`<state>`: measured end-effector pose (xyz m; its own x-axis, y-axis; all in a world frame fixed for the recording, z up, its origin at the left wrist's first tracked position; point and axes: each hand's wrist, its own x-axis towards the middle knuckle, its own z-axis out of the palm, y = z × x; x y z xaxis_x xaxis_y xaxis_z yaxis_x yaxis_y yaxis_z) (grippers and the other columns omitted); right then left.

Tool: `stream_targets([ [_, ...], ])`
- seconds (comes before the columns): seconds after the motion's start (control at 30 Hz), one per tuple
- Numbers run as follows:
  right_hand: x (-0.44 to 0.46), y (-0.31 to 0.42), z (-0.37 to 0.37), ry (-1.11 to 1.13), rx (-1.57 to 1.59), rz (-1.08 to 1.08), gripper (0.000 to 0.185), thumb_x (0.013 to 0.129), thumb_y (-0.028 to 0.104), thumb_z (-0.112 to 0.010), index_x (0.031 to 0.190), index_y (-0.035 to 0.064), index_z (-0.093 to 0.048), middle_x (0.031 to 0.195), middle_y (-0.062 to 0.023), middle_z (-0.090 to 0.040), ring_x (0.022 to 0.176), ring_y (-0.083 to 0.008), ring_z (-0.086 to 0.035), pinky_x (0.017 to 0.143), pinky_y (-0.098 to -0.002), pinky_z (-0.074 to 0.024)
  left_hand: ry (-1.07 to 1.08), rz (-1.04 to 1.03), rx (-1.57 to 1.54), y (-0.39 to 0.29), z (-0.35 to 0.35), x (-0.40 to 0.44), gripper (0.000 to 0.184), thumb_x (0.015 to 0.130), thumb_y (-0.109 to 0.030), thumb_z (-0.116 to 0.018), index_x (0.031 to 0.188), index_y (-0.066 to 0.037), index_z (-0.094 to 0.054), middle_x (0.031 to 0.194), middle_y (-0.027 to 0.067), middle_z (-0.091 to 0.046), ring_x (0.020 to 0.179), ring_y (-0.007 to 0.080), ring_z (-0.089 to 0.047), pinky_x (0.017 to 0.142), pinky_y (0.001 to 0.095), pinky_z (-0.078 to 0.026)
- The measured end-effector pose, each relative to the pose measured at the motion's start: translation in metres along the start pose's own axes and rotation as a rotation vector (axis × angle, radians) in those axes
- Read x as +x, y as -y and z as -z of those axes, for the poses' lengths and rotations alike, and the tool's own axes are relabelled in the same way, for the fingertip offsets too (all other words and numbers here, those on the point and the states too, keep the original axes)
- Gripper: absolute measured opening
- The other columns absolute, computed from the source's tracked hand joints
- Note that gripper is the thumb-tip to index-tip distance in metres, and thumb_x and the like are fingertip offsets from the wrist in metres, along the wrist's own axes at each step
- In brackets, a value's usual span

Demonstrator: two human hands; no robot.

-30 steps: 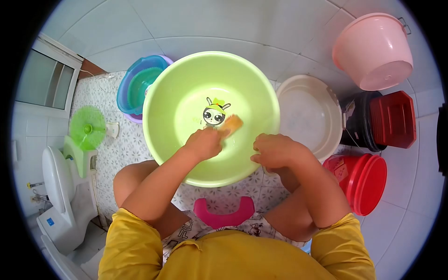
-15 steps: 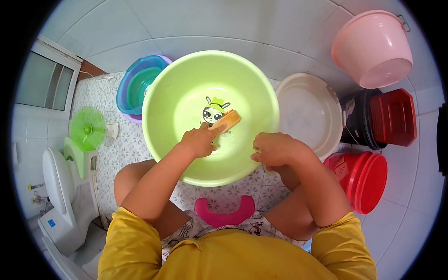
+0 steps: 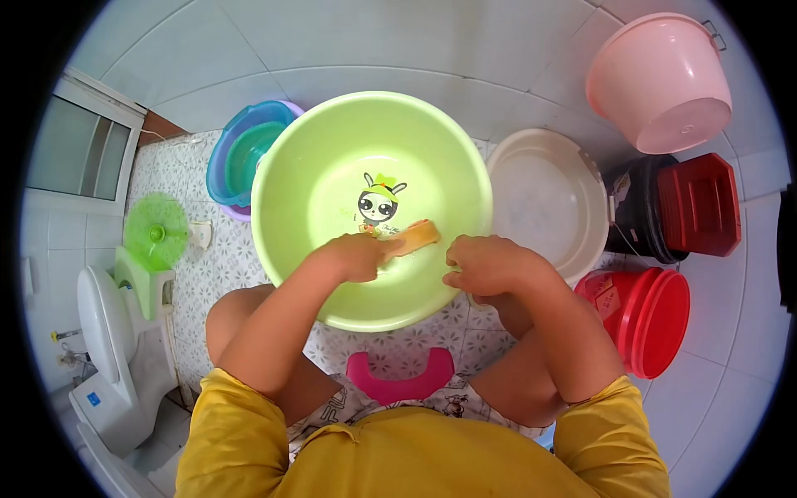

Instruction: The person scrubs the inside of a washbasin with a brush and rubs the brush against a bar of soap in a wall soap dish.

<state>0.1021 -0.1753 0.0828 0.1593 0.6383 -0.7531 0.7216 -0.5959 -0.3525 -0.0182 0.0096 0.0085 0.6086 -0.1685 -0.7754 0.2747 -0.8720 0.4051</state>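
Note:
A large light-green basin [image 3: 307,158] stands in front of me, with a cartoon rabbit picture [image 3: 378,203] on its floor. Inside it my left hand [image 3: 359,257] is closed around a scrubbing brush [image 3: 418,236] with an orange-yellow back. The brush lies low over the basin floor, just below and right of the rabbit; its bristles are mostly hidden. At the basin's near right edge my right hand [image 3: 490,264] is closed over the rim, fingers curled to the inner side.
A pale basin [image 3: 552,270] stands at right, beside red buckets [image 3: 660,324], a black bucket [image 3: 639,207] and a hanging pink bucket [image 3: 664,83]. Blue and purple basins [image 3: 228,170] sit at left, near a toilet [image 3: 104,319]. A pink stool [image 3: 398,386] is between my legs.
My left hand has drawn the brush toward me and slightly right, uncovering more of the rabbit picture. My right hand stays at the rim.

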Motion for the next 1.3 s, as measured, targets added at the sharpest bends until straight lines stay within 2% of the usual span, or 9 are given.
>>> stream_targets([
  [0.3, 0.002, 0.0, -0.002, 0.026, 0.013, -0.027, 0.039, 0.082, 0.031, -0.056, 0.107, 0.0021, -0.06, 0.103, -0.016, -0.061, 0.094, -0.0325, -0.059, 0.081, -0.0398, -0.0459, 0.158, 0.139, 0.249, 0.0, 0.026, -0.023, 0.076, 0.069, -0.007, -0.055, 0.138, -0.03, -0.032, 0.099, 0.0137, -0.061, 0.087, 0.0307, -0.06, 0.076, 0.0399, -0.047],
  [0.5, 0.001, 0.002, 0.002, 0.056, 0.032, -0.066, 0.038, 0.082, 0.031, -0.056, 0.107, 0.003, -0.06, 0.102, -0.0155, -0.062, 0.092, -0.0327, -0.059, 0.081, -0.0399, -0.0457, -0.094, 0.052, 0.034, -0.003, 0.003, 0.001, 0.072, 0.07, -0.006, -0.054, 0.134, -0.034, -0.039, 0.102, 0.0131, -0.061, 0.089, 0.03, -0.059, 0.077, 0.0391, -0.047],
  [0.57, 0.0, 0.001, 0.003, 0.039, 0.046, -0.004, 0.036, 0.082, 0.024, -0.05, 0.098, -0.006, -0.061, 0.104, -0.0163, -0.06, 0.073, -0.0304, -0.064, 0.071, -0.0404, -0.0508, -0.193, 0.13, -0.077, -0.005, -0.001, 0.005, 0.069, 0.072, -0.005, -0.054, 0.133, -0.034, -0.042, 0.101, 0.0129, -0.061, 0.091, 0.0298, -0.059, 0.078, 0.0383, -0.046],
  [0.7, 0.002, 0.0, 0.002, 0.049, 0.059, -0.012, 0.036, 0.083, 0.024, -0.05, 0.098, -0.0066, -0.06, 0.104, -0.0156, -0.059, 0.068, -0.0306, -0.064, 0.068, -0.0403, -0.0513, -0.197, -0.01, 0.011, 0.013, 0.004, 0.0, 0.066, 0.074, -0.005, -0.054, 0.132, -0.035, -0.043, 0.104, 0.0127, -0.061, 0.093, 0.03, -0.059, 0.08, 0.0378, -0.046],
  [0.8, 0.005, -0.001, -0.001, 0.067, 0.041, -0.059, 0.039, 0.082, 0.033, -0.055, 0.109, 0.0042, -0.059, 0.109, -0.0139, -0.059, 0.097, -0.0317, -0.058, 0.082, -0.0395, -0.0451, 0.16, 0.159, 0.052, 0.003, 0.021, -0.014, 0.068, 0.073, -0.003, -0.054, 0.132, -0.035, -0.042, 0.105, 0.0119, -0.06, 0.094, 0.0303, -0.059, 0.08, 0.0375, -0.046],
  [0.9, 0.003, 0.001, 0.0, 0.054, 0.034, -0.063, 0.041, 0.083, 0.034, -0.055, 0.111, 0.0044, -0.058, 0.111, -0.0129, -0.058, 0.099, -0.0312, -0.057, 0.083, -0.0393, -0.0448, -0.003, 0.016, 0.065, 0.02, 0.01, -0.002, 0.072, 0.073, 0.0, -0.052, 0.134, -0.035, -0.039, 0.105, 0.0128, -0.059, 0.092, 0.0304, -0.06, 0.079, 0.038, -0.047],
  [1.1, 0.002, 0.002, 0.004, 0.096, 0.058, -0.097, 0.042, 0.083, 0.035, -0.055, 0.113, 0.0042, -0.057, 0.111, -0.0141, -0.059, 0.1, -0.0315, -0.057, 0.084, -0.0392, -0.0444, -0.382, 0.269, -0.007, 0.013, 0.013, -0.002, 0.074, 0.072, 0.0, -0.052, 0.136, -0.035, -0.036, 0.104, 0.0158, -0.059, 0.09, 0.0319, -0.06, 0.079, 0.0394, -0.047],
  [1.17, 0.002, -0.001, 0.002, 0.03, 0.079, 0.0, 0.037, 0.085, 0.025, -0.049, 0.103, -0.0063, -0.058, 0.104, -0.0167, -0.06, 0.066, -0.03, -0.064, 0.066, -0.0388, -0.0527, -0.145, 0.09, 0.003, 0.019, 0.012, 0.001, 0.076, 0.071, 0.0, -0.051, 0.137, -0.035, -0.034, 0.104, 0.016, -0.059, 0.092, 0.0323, -0.059, 0.08, 0.0394, -0.046],
  [1.3, 0.002, 0.0, 0.002, 0.024, 0.084, -0.009, 0.038, 0.084, 0.025, -0.049, 0.103, -0.0065, -0.058, 0.102, -0.0173, -0.06, 0.066, -0.0298, -0.064, 0.066, -0.0387, -0.0531, -0.026, -0.003, 0.004, 0.008, 0.003, 0.0, 0.078, 0.071, 0.001, -0.048, 0.138, -0.035, -0.031, 0.109, 0.0173, -0.057, 0.097, 0.0317, -0.058, 0.084, 0.0383, -0.045],
])
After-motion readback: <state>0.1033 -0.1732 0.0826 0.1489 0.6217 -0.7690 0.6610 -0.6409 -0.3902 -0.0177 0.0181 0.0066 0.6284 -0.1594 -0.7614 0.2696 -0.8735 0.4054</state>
